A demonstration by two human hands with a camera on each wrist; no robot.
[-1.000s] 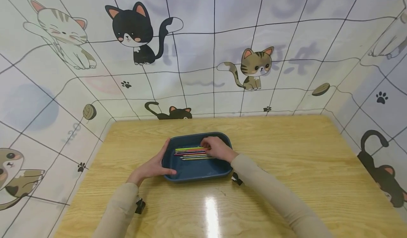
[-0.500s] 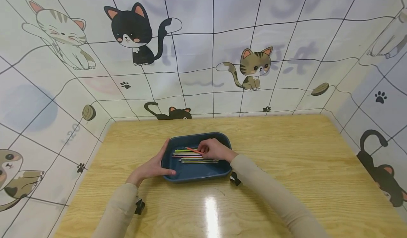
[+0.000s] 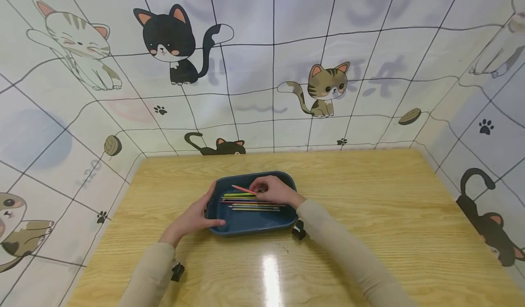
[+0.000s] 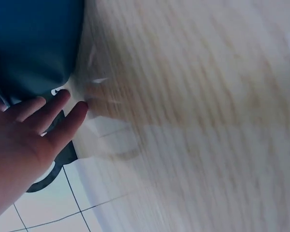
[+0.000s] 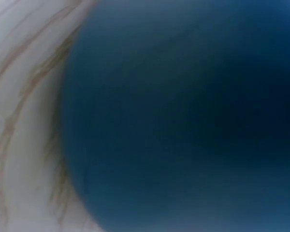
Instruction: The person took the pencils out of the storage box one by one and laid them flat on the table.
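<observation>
A dark blue tray (image 3: 250,227) with raised sides sits on the table, several colored pencils (image 3: 255,208) lying roughly side by side in it. Over these, my right hand (image 3: 275,192) pinches an orange-red colored pencil (image 3: 242,189), its tip slanting up to the left. My left hand (image 3: 193,217) holds the tray's left end, thumb over the near rim and fingers along the outer side. In the left wrist view the fingers (image 4: 63,130) rest spread at the tray's outer corner (image 4: 36,48). Blurred blue tray wall (image 5: 150,121) fills most of the right wrist view; the right hand is hidden there.
The light wooden table (image 3: 369,197) extends on all sides of the tray. Behind and beside it stand walls (image 3: 254,79) covered with a cat-print grid sheet. Small black devices (image 3: 299,230) hang beneath both wrists.
My right hand has come up off the row with the orange-red pencil and shifted slightly left. The other pencils have spread a little toward the near side. The left hand stays at the tray.
</observation>
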